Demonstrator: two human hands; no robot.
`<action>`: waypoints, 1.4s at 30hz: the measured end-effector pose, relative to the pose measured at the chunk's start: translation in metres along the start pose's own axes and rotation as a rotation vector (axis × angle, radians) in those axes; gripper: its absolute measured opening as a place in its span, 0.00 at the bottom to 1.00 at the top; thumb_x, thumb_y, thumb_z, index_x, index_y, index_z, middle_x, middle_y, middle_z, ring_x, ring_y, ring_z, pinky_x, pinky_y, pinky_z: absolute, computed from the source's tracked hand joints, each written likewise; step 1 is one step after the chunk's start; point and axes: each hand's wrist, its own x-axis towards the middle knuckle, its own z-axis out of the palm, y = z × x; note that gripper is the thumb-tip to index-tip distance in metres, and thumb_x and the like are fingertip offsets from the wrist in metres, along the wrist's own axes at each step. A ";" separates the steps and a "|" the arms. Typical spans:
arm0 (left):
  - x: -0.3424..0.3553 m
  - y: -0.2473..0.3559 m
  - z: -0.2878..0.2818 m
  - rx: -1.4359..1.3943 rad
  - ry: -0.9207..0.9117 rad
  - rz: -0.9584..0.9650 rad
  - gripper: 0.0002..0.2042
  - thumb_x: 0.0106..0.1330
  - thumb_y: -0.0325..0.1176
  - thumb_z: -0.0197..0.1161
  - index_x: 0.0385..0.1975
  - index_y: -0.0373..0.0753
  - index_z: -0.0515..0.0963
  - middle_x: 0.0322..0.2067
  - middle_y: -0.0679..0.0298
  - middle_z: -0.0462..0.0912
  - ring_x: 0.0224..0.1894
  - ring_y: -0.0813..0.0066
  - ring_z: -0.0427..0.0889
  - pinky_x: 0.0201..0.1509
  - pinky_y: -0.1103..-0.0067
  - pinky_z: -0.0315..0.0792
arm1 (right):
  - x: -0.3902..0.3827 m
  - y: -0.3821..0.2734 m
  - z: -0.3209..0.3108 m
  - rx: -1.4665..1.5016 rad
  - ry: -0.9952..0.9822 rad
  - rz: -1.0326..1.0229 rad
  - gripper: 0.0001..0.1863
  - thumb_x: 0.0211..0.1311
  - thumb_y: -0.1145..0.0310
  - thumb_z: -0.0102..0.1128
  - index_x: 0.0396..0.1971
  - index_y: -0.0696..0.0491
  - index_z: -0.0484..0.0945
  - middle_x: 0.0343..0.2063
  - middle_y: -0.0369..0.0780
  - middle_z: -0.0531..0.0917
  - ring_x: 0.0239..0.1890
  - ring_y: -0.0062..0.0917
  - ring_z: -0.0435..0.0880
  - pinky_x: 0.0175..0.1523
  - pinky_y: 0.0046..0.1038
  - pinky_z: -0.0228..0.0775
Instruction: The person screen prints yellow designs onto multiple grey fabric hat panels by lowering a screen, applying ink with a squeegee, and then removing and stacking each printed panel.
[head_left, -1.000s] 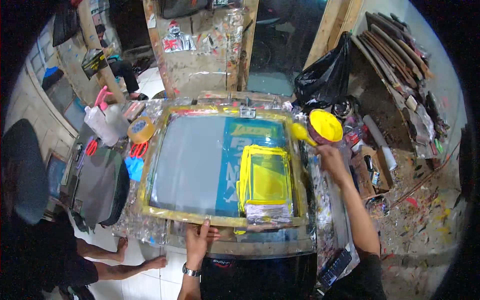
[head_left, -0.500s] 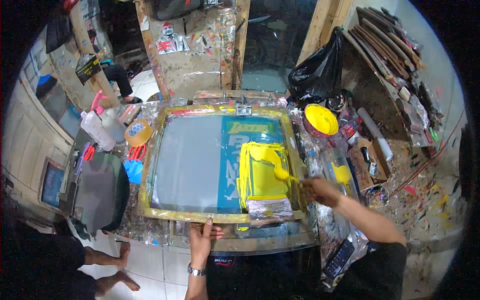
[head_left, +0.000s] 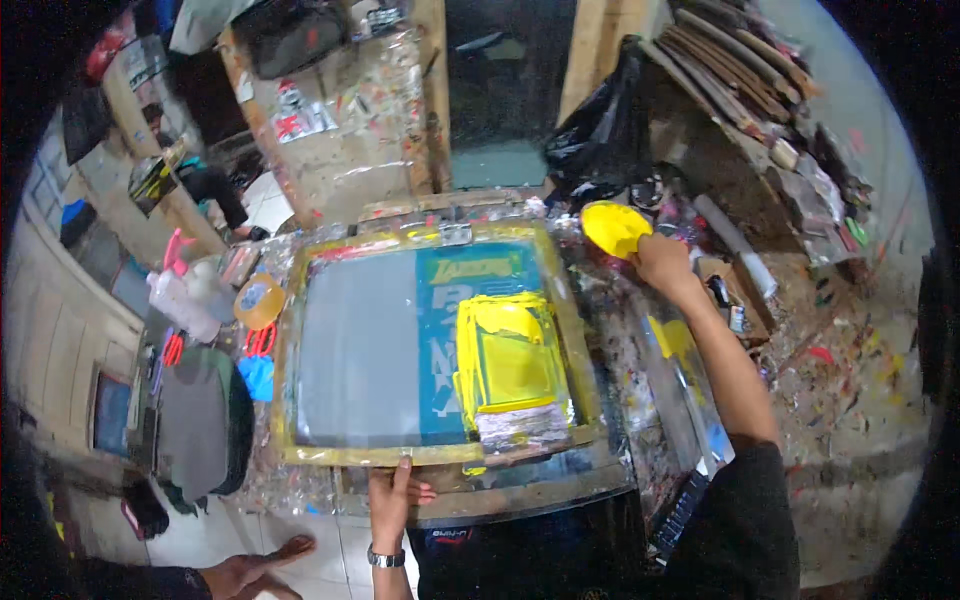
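A screen-printing frame (head_left: 286, 395) lies on the workbench in front of me. Its mesh is grey on the left and teal with pale lettering on the right. My left hand (head_left: 392, 497) grips its near edge, thumb on top and fingers lower. At the far right, my right hand (head_left: 663, 265) is closed at the rim of a bowl of yellow ink (head_left: 612, 228). The spoon it held earlier is mostly hidden there. Thick yellow ink (head_left: 515, 355) covers a rectangle on the mesh. A pale, worn squeegee (head_left: 522, 427) rests at this rectangle's near end.
Left of the frame lie tape (head_left: 260, 302), red scissors (head_left: 260, 340), a blue scrap (head_left: 256, 379), bottles (head_left: 185, 305) and a dark bag (head_left: 205, 425). On the right are an ink-smeared clear sheet (head_left: 675, 345), a box (head_left: 745, 300) and a black plastic bag (head_left: 600, 140). Another person's foot (head_left: 290, 550) shows lower left.
My right hand has moved from above the ink patch, where it held the yellow-coated spoon, up to the ink bowl. The left hand stays on the frame's near edge. My view has shifted slightly.
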 end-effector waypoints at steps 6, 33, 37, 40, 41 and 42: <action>-0.026 0.018 0.003 0.248 0.069 0.182 0.19 0.71 0.43 0.59 0.42 0.29 0.68 0.20 0.54 0.80 0.16 0.68 0.79 0.19 0.78 0.73 | -0.161 -0.166 -0.044 0.721 -0.340 -0.681 0.22 0.60 0.53 0.63 0.43 0.56 0.75 0.36 0.53 0.80 0.47 0.47 0.80 0.52 0.44 0.73; 0.055 0.006 -0.067 1.663 0.212 1.122 0.49 0.42 0.77 0.60 0.66 0.57 0.64 0.72 0.59 0.54 0.75 0.46 0.39 0.66 0.31 0.28 | -0.129 -0.177 -0.004 0.367 -0.134 -0.764 0.11 0.57 0.66 0.57 0.40 0.49 0.73 0.27 0.40 0.81 0.30 0.35 0.84 0.39 0.38 0.78; 0.054 0.007 -0.060 1.694 0.412 1.311 0.46 0.47 0.80 0.54 0.66 0.59 0.66 0.72 0.57 0.55 0.75 0.43 0.36 0.65 0.31 0.25 | -0.044 -0.174 0.025 0.432 -0.261 -0.535 0.14 0.65 0.57 0.53 0.40 0.51 0.71 0.23 0.48 0.83 0.26 0.46 0.84 0.29 0.49 0.72; 0.052 0.009 -0.059 1.676 0.360 1.306 0.47 0.44 0.75 0.63 0.65 0.55 0.68 0.72 0.49 0.53 0.74 0.38 0.36 0.66 0.34 0.23 | 0.000 -0.161 0.047 0.333 0.108 -0.582 0.14 0.64 0.56 0.55 0.37 0.51 0.71 0.23 0.44 0.82 0.23 0.43 0.82 0.27 0.45 0.72; 0.051 0.009 -0.057 1.659 0.371 1.313 0.47 0.45 0.76 0.61 0.65 0.56 0.68 0.72 0.51 0.53 0.75 0.40 0.35 0.66 0.33 0.23 | -0.001 -0.160 0.050 0.303 0.211 -0.597 0.13 0.64 0.56 0.56 0.37 0.51 0.71 0.22 0.42 0.81 0.21 0.41 0.82 0.26 0.43 0.72; 0.050 0.006 -0.061 1.659 0.394 1.298 0.46 0.46 0.78 0.58 0.65 0.58 0.68 0.72 0.53 0.54 0.75 0.41 0.33 0.66 0.32 0.23 | -0.012 -0.170 0.051 0.297 0.198 -0.580 0.13 0.63 0.57 0.56 0.37 0.50 0.71 0.21 0.41 0.80 0.21 0.39 0.81 0.25 0.41 0.72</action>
